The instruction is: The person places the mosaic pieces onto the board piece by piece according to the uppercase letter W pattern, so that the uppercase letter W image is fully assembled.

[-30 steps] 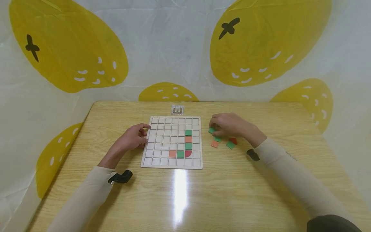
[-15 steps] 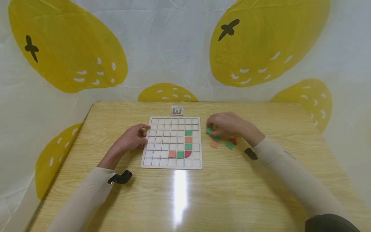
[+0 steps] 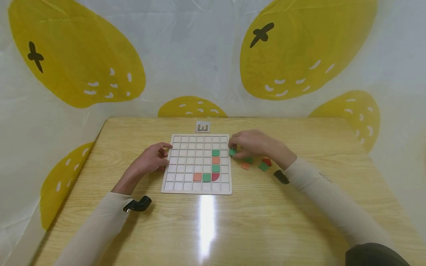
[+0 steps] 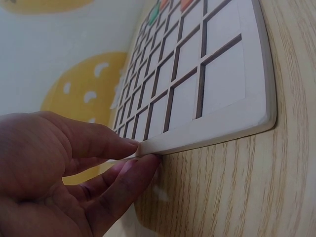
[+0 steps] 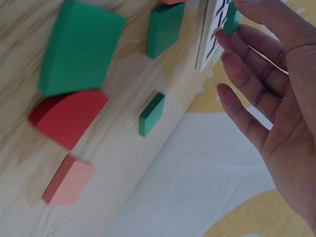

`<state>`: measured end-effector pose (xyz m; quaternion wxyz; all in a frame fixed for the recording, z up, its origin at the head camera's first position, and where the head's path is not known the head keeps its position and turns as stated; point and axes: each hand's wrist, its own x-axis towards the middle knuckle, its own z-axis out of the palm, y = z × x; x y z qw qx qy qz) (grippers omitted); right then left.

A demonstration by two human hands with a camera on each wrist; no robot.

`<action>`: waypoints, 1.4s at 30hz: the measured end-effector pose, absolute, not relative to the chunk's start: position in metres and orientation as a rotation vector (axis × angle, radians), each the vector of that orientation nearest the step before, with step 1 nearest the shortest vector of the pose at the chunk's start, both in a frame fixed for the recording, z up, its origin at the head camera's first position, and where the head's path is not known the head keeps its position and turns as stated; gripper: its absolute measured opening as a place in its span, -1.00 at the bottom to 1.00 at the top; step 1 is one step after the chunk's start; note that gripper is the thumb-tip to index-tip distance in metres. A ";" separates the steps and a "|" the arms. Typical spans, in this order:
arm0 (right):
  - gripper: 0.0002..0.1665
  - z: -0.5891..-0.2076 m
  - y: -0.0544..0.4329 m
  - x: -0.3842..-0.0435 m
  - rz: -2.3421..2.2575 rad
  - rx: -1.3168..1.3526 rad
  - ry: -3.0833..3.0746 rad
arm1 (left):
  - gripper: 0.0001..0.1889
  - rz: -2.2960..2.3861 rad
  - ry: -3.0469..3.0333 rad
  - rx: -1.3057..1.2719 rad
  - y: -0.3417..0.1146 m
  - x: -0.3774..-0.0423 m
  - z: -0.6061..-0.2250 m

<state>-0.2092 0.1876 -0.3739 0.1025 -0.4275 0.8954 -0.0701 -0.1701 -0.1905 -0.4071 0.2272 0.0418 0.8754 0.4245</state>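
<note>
A white grid board point(image 3: 183, 188) lies on the table, bearing green, orange and red tiles in a J-shaped run. At its left edge rests my left hand point(image 3: 154, 158), with fingertips point(image 4: 129, 142) on the rim. My right hand point(image 3: 254, 143) pinches a green tile point(image 3: 232, 152) between thumb and fingers, close to the board's right edge. That same tile point(image 5: 232, 19) shows partly behind the thumb in the right wrist view. Beneath the right hand are loose tiles: a green square point(image 5: 165, 30), a red quarter-round point(image 5: 69, 118) and an orange one point(image 3: 245, 166).
A small card point(image 3: 203, 127) with a printed grid pattern lies behind the board. The wooden table point(image 3: 149, 236) meets a lemon-printed curtain point(image 3: 193, 48) at its back and left. Another green tile point(image 3: 264, 167) lies near the right wrist.
My right hand has moved left from the loose tiles to the board's right edge, carrying the green tile. The left hand has stayed at the board's left edge.
</note>
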 end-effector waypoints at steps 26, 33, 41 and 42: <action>-0.74 -0.372 0.138 -0.200 -0.195 -1.425 2.570 | -0.40 1.174 2.407 0.133 -0.192 -0.171 -0.408; -0.76 -0.373 0.130 -0.199 -0.206 -1.465 2.549 | -0.41 1.169 2.411 0.132 -0.192 -0.171 -0.408; -0.78 -0.373 0.118 -0.198 -0.199 -1.481 2.524 | -0.42 1.185 2.411 0.160 -0.192 -0.169 -0.409; -0.78 -0.374 0.116 -0.197 -0.201 -1.480 2.520 | -0.42 1.188 2.411 0.168 -0.192 -0.169 -0.409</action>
